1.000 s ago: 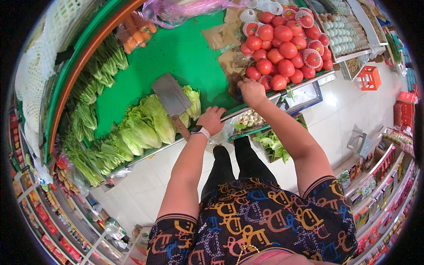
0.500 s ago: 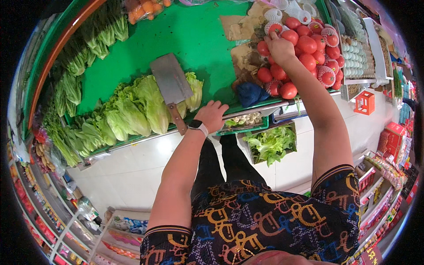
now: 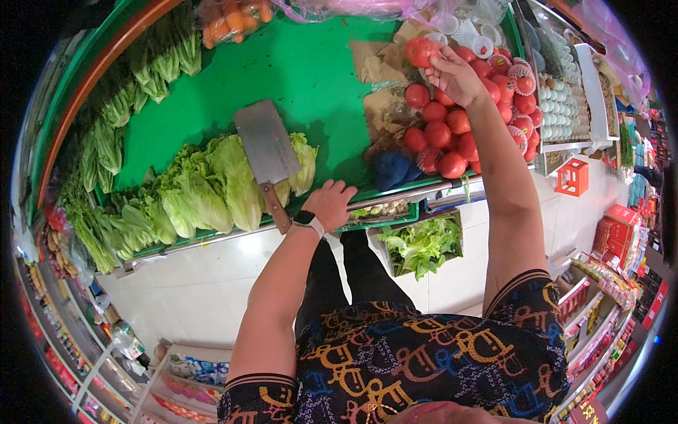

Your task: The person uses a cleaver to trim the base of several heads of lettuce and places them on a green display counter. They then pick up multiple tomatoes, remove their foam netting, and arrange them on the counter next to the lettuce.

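Observation:
My right hand [image 3: 455,76] is shut on a red tomato [image 3: 421,52], held above the far left part of the tomato pile [image 3: 460,121]. Several tomatoes there wear white foam nets. My left hand [image 3: 330,205] rests on the front edge of the green display counter [image 3: 318,78], fingers stretched out, nothing in them. Just left of it, a cleaver [image 3: 267,145] lies across the heads of romaine lettuce [image 3: 229,185], its wooden handle poking over the edge. A dark blue bundle [image 3: 395,170] sits at the pile's near left corner, beside brown cardboard [image 3: 373,62].
Leafy greens [image 3: 141,78] line the counter's left side, and bagged carrots [image 3: 233,20] lie at the back. Pale eggs in trays [image 3: 563,106] stand right of the tomatoes. Below the counter are a box of loose leaves [image 3: 424,246] and an orange crate [image 3: 572,177].
My right hand has lifted a tomato from the far part of the pile and turned, showing it at the fingertips. My left hand stays on the counter edge; the view has shifted slightly.

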Action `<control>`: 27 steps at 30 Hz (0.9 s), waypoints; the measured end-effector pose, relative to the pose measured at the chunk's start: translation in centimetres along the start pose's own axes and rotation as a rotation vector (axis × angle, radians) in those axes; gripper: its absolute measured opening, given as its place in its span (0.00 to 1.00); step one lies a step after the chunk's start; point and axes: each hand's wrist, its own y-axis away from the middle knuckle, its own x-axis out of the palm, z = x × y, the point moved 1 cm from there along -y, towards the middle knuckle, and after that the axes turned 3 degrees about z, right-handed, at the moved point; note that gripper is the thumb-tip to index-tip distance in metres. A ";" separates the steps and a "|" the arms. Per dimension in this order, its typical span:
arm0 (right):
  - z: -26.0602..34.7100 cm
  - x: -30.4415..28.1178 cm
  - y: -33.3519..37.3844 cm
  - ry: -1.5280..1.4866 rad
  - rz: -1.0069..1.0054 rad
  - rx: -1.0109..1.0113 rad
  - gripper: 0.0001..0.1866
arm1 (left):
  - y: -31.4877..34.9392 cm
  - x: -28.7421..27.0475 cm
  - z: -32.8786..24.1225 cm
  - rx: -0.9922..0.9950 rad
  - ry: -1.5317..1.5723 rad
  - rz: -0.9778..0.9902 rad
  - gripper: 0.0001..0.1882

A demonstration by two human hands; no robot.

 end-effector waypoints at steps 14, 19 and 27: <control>-2.8 5.3 18.0 -0.252 0.194 0.164 0.32 | -0.4 0.5 0.0 0.017 -0.027 -0.008 0.24; -13.7 1.7 32.7 -0.147 -0.185 0.521 0.35 | -0.5 0.6 -0.2 0.005 -0.026 -0.021 0.24; -25.5 -5.7 43.4 0.903 -0.657 0.891 0.30 | -0.3 -0.1 -0.8 0.034 -0.048 -0.018 0.25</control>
